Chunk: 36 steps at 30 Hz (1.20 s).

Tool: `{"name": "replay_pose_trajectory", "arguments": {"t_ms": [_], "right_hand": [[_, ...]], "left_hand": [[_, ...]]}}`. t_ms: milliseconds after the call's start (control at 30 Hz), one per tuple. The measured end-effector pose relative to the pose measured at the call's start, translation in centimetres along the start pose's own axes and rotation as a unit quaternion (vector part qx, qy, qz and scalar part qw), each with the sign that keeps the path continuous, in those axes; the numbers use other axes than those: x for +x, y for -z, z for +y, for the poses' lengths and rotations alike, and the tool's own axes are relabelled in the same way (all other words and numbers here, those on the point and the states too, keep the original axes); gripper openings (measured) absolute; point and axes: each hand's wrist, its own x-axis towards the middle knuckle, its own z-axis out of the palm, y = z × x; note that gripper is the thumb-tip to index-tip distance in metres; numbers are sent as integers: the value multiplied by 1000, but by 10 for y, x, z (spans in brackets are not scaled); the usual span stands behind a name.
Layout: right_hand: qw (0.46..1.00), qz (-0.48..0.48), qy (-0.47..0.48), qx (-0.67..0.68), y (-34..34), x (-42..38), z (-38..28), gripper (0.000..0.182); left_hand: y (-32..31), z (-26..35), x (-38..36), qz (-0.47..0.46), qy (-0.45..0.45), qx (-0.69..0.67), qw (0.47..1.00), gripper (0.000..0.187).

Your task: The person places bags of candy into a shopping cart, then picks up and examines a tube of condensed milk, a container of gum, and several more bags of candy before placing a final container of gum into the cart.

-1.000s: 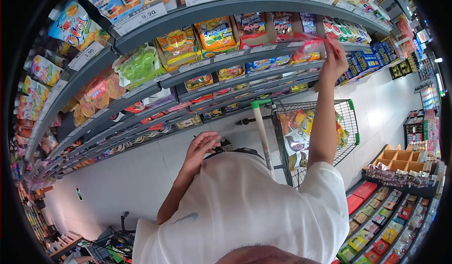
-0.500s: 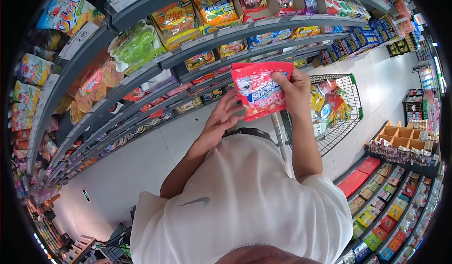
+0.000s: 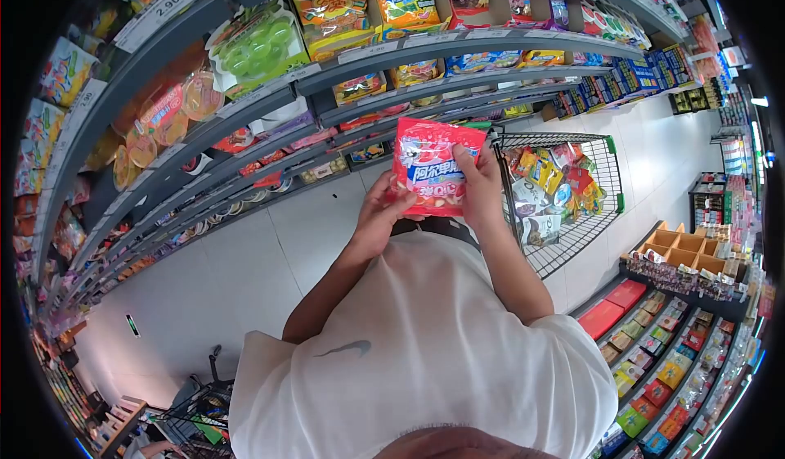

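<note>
A red-pink candy bag with white lettering on a blue band faces me in front of my waist. My right hand grips its right side, thumb flat on the front and the other fingers behind. On the lower left edge my left hand is closed, with its thumb across the front corner. The bag's back is hidden. Just right of my right arm stands a wire shopping cart with green corners, holding several colourful snack packets.
Long curved-looking shelves of bagged sweets run across in front and to the left. A wooden divided display and racks of small packets stand on the right. Another cart is behind at lower left, beside part of a person.
My left hand has closed onto the bag's lower left edge. The bag and my right hand have moved slightly left and down, and the bag now faces me more squarely.
</note>
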Motion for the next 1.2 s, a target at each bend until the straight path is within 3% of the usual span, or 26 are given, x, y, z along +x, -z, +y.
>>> {"name": "replay_pose_trajectory", "arguments": {"t_ms": [33,200,300,433,567,600,700,1000,1200], "right_hand": [[1000,6,-24,2,-6,-5,0,28],[974,-117,70,-183,-1,-9,48,45],[946,-171,92,-261,4,-9,63,49],[928,-200,36,-312,-2,-6,46,51],[938,-185,87,-279,2,7,54,45],[919,-187,137,-318,5,11,51,42],[895,-165,126,-394,13,16,34,41],[973,-156,43,-163,58,22,9,34],[986,-146,15,-79,81,19,1,33]], "left_hand": [[2,-1,-2,14,-8,-18,1000,45],[20,-6,-13,22,-67,-104,992,30],[22,-3,-15,122,-125,-75,982,23],[13,10,-22,174,-156,-16,972,26],[-2,16,-17,206,-178,44,961,34],[0,14,-13,210,-186,51,959,36],[-4,10,-5,208,-175,45,961,37],[-37,-5,24,146,-172,87,970,24],[-37,-11,39,155,-169,114,967,18]]}}
